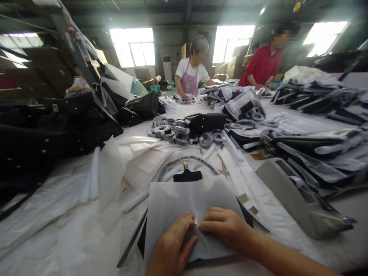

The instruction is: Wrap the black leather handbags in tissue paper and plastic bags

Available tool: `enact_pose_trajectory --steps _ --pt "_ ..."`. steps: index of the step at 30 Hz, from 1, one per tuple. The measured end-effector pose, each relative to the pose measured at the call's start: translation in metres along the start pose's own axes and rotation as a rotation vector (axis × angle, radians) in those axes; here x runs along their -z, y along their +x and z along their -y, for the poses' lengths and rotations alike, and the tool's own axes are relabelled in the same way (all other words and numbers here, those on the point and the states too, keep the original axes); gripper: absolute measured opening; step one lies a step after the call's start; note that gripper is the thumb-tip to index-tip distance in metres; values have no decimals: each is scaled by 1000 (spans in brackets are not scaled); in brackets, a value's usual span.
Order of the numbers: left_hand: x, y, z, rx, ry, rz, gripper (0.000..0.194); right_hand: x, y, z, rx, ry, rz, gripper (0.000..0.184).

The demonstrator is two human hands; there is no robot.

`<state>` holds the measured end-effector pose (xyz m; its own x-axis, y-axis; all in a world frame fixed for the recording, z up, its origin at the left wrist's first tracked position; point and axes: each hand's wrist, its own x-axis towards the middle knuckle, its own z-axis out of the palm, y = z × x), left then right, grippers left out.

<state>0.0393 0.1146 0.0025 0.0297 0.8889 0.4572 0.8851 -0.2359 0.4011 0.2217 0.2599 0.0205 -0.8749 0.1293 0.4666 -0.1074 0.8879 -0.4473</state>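
A black handbag (187, 176) lies flat on the table in front of me, mostly covered by a sheet of white foam wrap (184, 201). Its wrapped handle (184, 161) arches beyond it. My left hand (171, 247) and my right hand (227, 227) rest on the foam sheet, fingertips meeting in a pinch at its middle. Both hands are closed on the sheet, which puckers between them.
A grey tape dispenser (293, 195) stands to the right. Coiled wrapped straps (178, 134) and a black bag (205, 122) lie further back. Black bags pile at the left (43, 134) and right (316, 99). Loose foam sheets (109, 172) lie at left. Two people work at the far end.
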Motion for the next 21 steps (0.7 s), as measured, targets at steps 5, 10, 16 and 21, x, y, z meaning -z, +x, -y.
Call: enact_pose_trajectory --steps 5,10,16,21 --pt "1 0 3 -41 28 26 24 1 -1 5 10 -59 -95 28" --pt "2 4 3 -160 184 -9 24 7 5 12 -12 -140 -12 25" --pt "12 19 0 -231 317 53 25 18 5 18 -176 -140 188 35" --pt "26 24 14 -263 417 69 34 25 -4 11 -267 -169 318 63"
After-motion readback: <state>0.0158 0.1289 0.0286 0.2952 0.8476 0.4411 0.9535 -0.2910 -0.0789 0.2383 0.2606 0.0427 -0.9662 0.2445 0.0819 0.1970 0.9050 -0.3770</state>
